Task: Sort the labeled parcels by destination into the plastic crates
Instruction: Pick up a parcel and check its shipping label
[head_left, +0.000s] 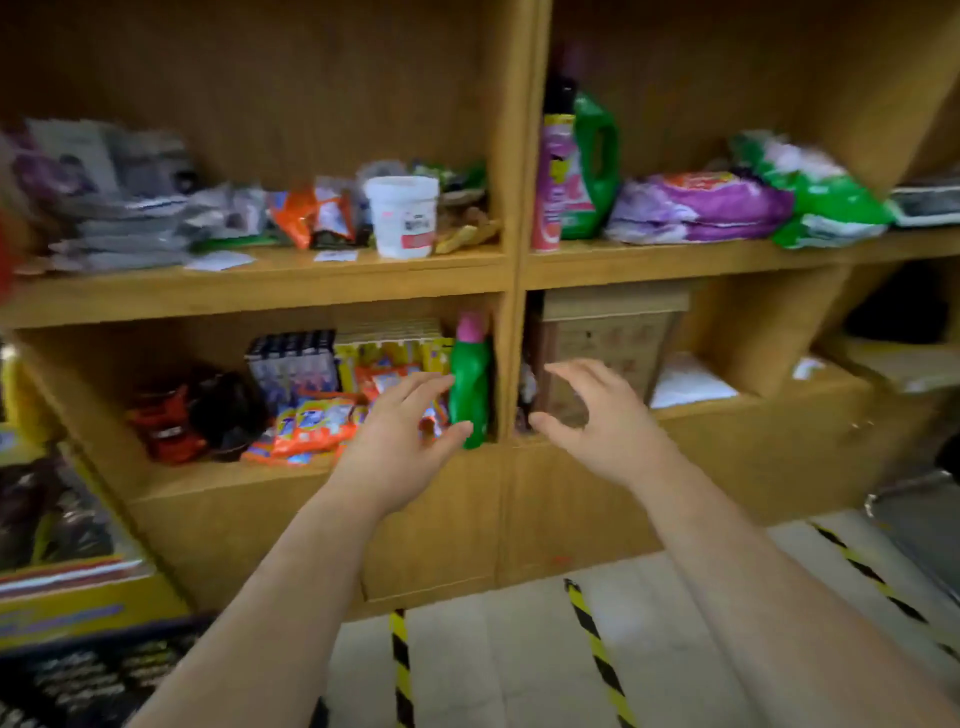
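Grey parcels (119, 228), flat and blurred, stacked at the left end of the upper wooden shelf (260, 291); labels too smeared to read. Well apart from both hands, above and to their left. Dark latticed crate (93, 675) on the floor at lower left, just below a yellow box (78, 603) of packets.

Left hand (400, 431): raised before the lower left compartment, fingers spread and loosely curved, holding nothing. Fingertips and thumb tip just beside a green bottle (470, 384) with a pink cap, upright against the central divider; contact cannot be told. Orange sachets (311, 421) heaped behind and left of this hand, with a red-and-black pack (166, 421) further left.

Right hand (587, 415): raised before the lower right compartment, fingers spread and arched, thumb low, holding nothing. Cardboard box (613, 332) behind it at the back of that compartment.

Upper shelf, left bay: white tub (402, 215) upright near the divider, among loose wrappers. Right bay: pink can (553, 182) and green jug (592, 166) upright side by side, then a purple bag (701, 208) lying flat and a green bag (815, 192) resting partly on it.

Floor: pale, crossed by black-and-yellow tape (597, 654) between the forearms.
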